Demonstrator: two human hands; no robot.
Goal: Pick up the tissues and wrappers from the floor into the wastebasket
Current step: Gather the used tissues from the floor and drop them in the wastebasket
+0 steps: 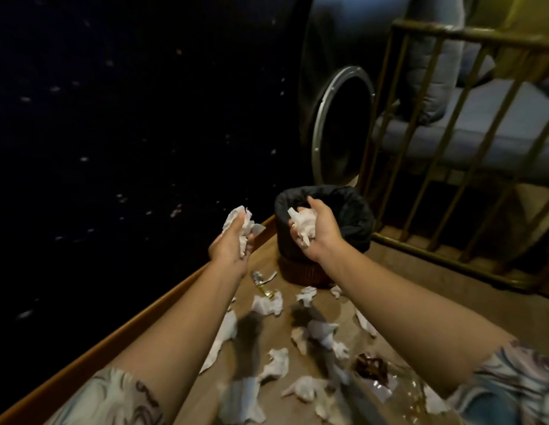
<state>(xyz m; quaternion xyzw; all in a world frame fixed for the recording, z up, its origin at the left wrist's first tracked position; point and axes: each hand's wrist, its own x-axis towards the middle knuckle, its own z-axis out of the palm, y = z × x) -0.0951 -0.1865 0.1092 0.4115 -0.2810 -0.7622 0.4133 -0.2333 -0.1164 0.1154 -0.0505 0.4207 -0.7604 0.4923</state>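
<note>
The wastebasket (352,210), a woven basket lined with a black bag, stands on the floor ahead of me. My right hand (320,231) grips a crumpled white tissue (303,223) over the basket's near rim. My left hand (231,240) holds another bunch of white tissues (244,220) just left of the basket, above the floor's edge. Several crumpled tissues (268,303) lie scattered on the tan floor below my arms. A silver and gold wrapper (261,279) lies near the basket's base, and a clear wrapper with brown residue (372,371) lies at the lower right.
A wooden border (113,335) runs diagonally along the floor's left side, with a dark speckled surface beyond it. A barred wooden frame (451,148) with a blue cushion stands at the right. A large round metal-rimmed object (337,124) leans behind the basket.
</note>
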